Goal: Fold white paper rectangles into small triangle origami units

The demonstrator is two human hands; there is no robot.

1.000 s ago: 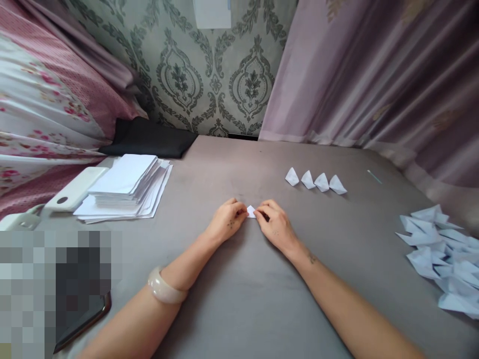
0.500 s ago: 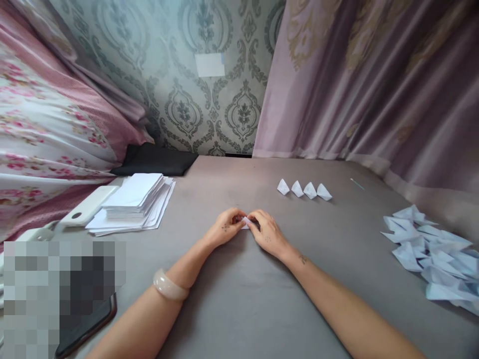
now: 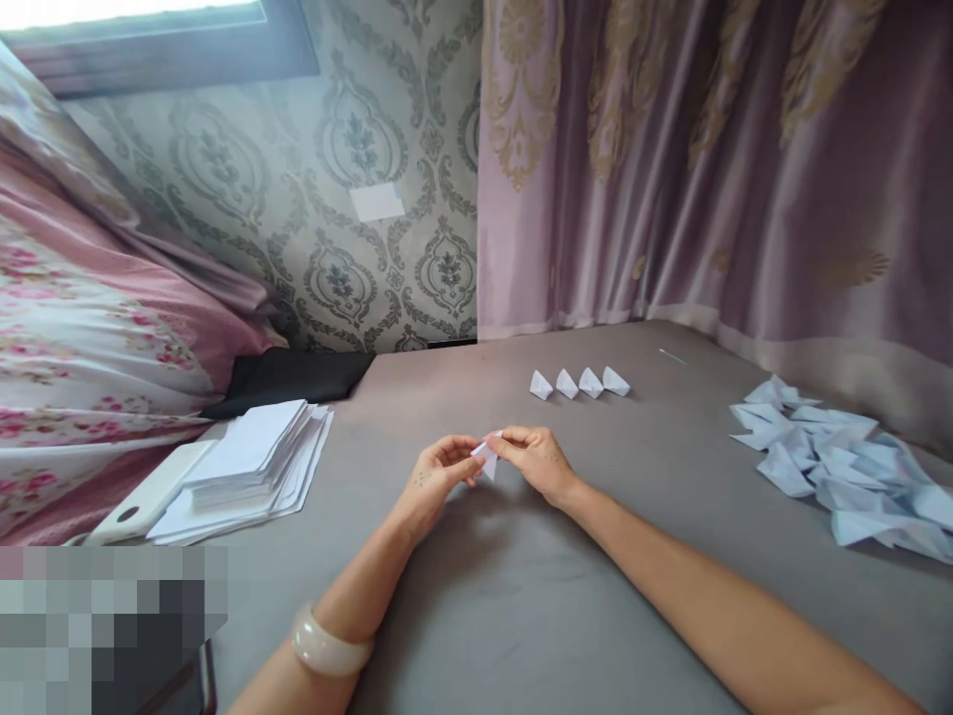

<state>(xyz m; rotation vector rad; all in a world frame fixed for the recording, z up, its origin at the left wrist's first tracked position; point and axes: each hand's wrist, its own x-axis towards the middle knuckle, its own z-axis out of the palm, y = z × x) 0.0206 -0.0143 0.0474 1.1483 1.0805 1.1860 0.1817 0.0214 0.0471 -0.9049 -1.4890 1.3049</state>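
A small white folded paper is pinched between both of my hands above the grey cloth surface. My left hand grips its left side, thumb and fingers closed. My right hand pinches its upper right side. One pointed corner of the paper hangs down between the hands. Beyond my right hand stands a row of several small folded paper pieces. My left wrist wears a pale bangle.
A stack of white paper sheets lies at the left, by a white flat device and a black cloth-like item. To the right is a pile of folded papers. A thin stick lies at the back right.
My view has tilted up and turned right. The folded paper has been lifted and tilted between my hands, so its pointed corner now shows. Both hands still hold it.
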